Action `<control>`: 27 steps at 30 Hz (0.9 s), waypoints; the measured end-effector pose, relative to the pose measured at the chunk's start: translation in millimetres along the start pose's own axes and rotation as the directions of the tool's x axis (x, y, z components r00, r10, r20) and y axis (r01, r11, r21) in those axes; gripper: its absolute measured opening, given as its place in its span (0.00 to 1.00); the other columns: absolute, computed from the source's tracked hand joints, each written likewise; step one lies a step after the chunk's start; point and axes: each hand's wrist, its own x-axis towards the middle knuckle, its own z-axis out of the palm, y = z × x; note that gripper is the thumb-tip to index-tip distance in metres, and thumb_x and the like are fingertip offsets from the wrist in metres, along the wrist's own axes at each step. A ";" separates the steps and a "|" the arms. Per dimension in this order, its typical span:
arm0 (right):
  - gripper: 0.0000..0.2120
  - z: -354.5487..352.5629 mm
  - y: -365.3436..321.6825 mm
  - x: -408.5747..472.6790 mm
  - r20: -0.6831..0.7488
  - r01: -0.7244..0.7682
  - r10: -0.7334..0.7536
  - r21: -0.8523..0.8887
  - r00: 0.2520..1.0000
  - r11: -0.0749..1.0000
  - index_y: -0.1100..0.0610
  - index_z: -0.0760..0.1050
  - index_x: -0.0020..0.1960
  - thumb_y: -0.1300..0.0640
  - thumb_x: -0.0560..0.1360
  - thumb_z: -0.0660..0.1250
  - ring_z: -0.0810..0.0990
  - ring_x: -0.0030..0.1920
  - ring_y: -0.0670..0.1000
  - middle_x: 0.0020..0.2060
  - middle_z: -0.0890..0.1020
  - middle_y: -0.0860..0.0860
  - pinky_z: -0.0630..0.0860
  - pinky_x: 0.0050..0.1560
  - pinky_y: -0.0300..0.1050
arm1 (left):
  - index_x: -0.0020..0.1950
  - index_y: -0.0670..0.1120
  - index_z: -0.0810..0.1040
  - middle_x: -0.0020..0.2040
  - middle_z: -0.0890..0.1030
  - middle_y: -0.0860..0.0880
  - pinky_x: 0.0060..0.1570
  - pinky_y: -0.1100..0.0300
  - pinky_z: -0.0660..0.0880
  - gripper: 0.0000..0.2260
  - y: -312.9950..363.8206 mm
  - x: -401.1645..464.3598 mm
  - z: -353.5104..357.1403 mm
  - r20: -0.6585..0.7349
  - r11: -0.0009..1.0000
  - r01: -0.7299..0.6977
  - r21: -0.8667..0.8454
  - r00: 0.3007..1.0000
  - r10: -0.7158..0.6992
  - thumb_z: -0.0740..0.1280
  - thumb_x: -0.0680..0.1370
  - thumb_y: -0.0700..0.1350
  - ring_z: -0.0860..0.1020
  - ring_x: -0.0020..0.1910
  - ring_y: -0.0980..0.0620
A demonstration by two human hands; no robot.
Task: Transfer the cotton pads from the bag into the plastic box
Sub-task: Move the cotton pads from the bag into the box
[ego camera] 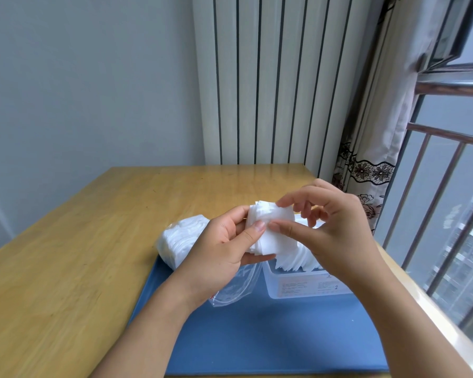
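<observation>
Left hand (224,246) grips stack of cotton pads (271,230) at frame centre; right hand (325,227) pinches stack's top and near edge. Plastic box (306,285) directly below-right, under right hand, partly filled. Bag (183,241) left, more pads inside.

The desk (66,255) is light wood with visible grain and a smooth, faintly glossy finish that catches light near its far edge. A matt blue mat (271,336) lies at its near edge. On the mat, the bag (230,290) is thin, clear, shiny plastic, and the box (306,285) is translucent, frosted plastic. The cotton pads (271,230) look soft, white and matt. The curtain (372,148) is cloth with lace trim.
</observation>
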 end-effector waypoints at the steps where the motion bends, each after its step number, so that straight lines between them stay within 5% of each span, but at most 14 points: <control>1: 0.11 0.0 0.4 -0.2 -0.001 -0.002 0.002 0.023 1.000 1.000 0.52 0.85 0.44 0.56 0.64 0.83 0.74 0.37 0.51 0.37 0.77 0.48 0.71 0.35 0.41 | 0.65 0.43 0.78 0.59 0.84 0.42 0.55 0.54 0.82 0.12 0.1 -0.1 0.2 0.001 1.000 0.002 -0.005 1.000 -0.002 0.62 0.83 0.42 0.83 0.60 0.44; 9: 0.08 2.8 -0.3 -0.9 -0.058 0.012 -0.009 0.049 0.998 0.999 0.53 0.84 0.37 0.60 0.65 0.83 0.77 0.39 0.50 0.38 0.80 0.49 0.71 0.37 0.37 | 0.67 0.42 0.78 0.61 0.84 0.42 0.57 0.51 0.82 0.14 1.6 0.3 1.8 0.000 0.995 0.033 -0.090 0.999 -0.033 0.61 0.83 0.43 0.82 0.62 0.44; 17: 0.06 3.9 -6.8 -6.0 -0.134 0.205 -0.218 -0.100 0.967 0.974 0.58 0.85 0.38 0.63 0.67 0.81 0.77 0.40 0.48 0.38 0.78 0.52 0.72 0.38 0.43 | 0.62 0.38 0.79 0.61 0.83 0.36 0.52 0.52 0.83 0.14 8.6 -1.2 2.3 0.009 0.924 0.141 -0.356 0.989 -0.148 0.60 0.83 0.43 0.84 0.56 0.43; 22: 0.08 5.1 -8.7 -7.8 -0.063 0.212 -0.218 -0.085 0.974 0.974 0.58 0.83 0.38 0.66 0.67 0.81 0.80 0.43 0.48 0.41 0.83 0.48 0.71 0.44 0.34 | 0.62 0.39 0.80 0.59 0.84 0.38 0.50 0.55 0.83 0.14 8.1 -0.1 1.1 -0.032 0.932 0.103 -0.347 0.992 -0.121 0.58 0.84 0.42 0.84 0.56 0.44; 27: 0.13 5.4 -8.3 -7.0 -0.045 0.109 -0.111 -0.043 0.993 0.993 0.55 0.81 0.46 0.63 0.67 0.81 0.80 0.45 0.49 0.43 0.84 0.43 0.75 0.43 0.40 | 0.64 0.43 0.79 0.60 0.84 0.41 0.53 0.53 0.82 0.13 4.7 1.3 1.1 -0.085 0.978 0.026 -0.207 0.995 -0.044 0.58 0.85 0.41 0.83 0.59 0.43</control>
